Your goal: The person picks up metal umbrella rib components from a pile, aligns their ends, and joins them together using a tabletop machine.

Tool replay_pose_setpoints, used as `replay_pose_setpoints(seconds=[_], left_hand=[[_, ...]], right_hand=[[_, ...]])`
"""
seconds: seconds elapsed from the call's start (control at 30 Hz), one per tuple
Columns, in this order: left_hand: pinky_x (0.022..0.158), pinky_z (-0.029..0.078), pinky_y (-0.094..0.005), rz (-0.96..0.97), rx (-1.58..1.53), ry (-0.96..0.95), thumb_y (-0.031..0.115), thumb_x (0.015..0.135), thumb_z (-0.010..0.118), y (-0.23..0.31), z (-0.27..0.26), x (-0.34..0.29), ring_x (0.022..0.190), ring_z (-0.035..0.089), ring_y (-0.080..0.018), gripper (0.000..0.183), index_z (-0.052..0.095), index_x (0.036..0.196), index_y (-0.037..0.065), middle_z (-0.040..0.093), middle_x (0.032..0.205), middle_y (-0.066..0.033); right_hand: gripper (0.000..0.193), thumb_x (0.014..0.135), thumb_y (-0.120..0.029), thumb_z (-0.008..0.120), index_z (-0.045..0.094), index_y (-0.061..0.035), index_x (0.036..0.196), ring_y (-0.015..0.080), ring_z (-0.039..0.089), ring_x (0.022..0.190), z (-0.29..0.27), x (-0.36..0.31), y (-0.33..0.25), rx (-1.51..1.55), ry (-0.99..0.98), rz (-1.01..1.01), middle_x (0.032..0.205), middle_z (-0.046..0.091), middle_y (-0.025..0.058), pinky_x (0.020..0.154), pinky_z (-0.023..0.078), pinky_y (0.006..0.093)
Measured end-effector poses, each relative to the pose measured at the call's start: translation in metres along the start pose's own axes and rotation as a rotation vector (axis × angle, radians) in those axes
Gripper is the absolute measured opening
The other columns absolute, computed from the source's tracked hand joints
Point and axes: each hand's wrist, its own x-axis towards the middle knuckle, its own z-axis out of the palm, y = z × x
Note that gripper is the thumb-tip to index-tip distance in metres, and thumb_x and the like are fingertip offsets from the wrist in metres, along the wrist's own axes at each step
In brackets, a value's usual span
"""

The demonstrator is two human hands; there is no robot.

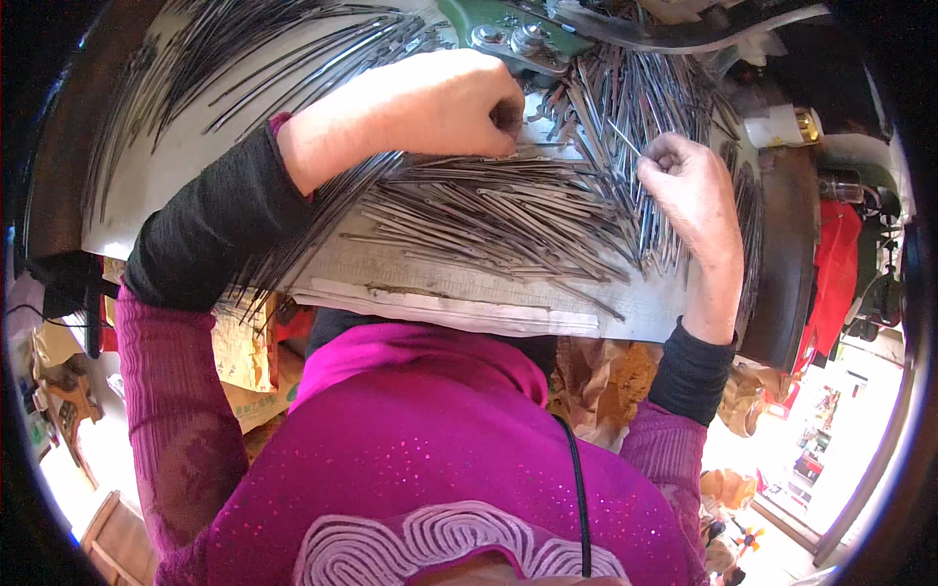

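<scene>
Many thin, dark metal rods lie in heaps over the pale worktop. My right hand (689, 186) is closed at the right, its fingertips pinching one thin bright rod (623, 136) that points up and to the left. Under and beside it spreads a pile of rods (625, 98). My left hand (493, 107) is curled shut in front of a green machine part (489, 15) with two round bolts. Whatever its fingers hold, if anything, is hidden. Just below my left hand a bundle of rods (489, 210) lies crosswise, close to my body.
More rods (293, 68) fan out at the far left. A curved dark metal bar (684, 39) crosses the far right. A white cylinder with a brass-coloured end (782, 127) stands at the right edge. Folded paper (440, 308) lines the near table edge. Red cloth (833, 259) hangs at the right.
</scene>
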Motion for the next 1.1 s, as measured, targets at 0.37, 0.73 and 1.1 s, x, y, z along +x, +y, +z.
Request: replay_pose_setpoints(seconds=[0.37,0.73,1.1], left_hand=[[0.050,0.041,-0.0216,-0.141,-0.555,-0.004,0.025,0.081,0.061,-0.017,-0.018,0.005,0.053,0.050,-0.0056,0.023,0.067,0.085,0.004,0.060,0.065,-0.0005],[0.053,0.042,-0.0206,-0.083,-0.713,0.201,0.027,0.078,0.062,-0.019,-0.020,-0.006,0.065,0.054,-0.0063,0.029,0.067,0.093,0.002,0.063,0.075,-0.0006],[0.084,0.043,-0.0244,-0.257,-0.785,0.051,0.004,0.087,0.052,-0.007,-0.036,-0.004,0.099,0.054,-0.0149,0.024,0.059,0.110,0.002,0.051,0.117,-0.0107]], right_hand=[[0.017,0.076,-0.017,0.060,0.064,-0.0013,0.082,0.0328,0.062,0.075,-0.003,0.000,-0.004,-0.117,-0.024,-0.078,0.077,0.063,0.0181,0.068,0.047,0.0394],[0.019,0.076,-0.014,0.059,0.065,0.0010,0.086,0.0326,0.063,0.074,-0.016,-0.011,-0.014,-0.080,-0.159,-0.141,0.080,0.063,0.0204,0.067,0.048,0.0377],[0.021,0.087,-0.012,0.053,0.059,0.0027,0.102,0.0059,0.053,0.050,0.017,0.015,-0.042,0.899,-0.325,-0.071,0.066,0.060,0.0033,0.045,0.041,0.0192]])
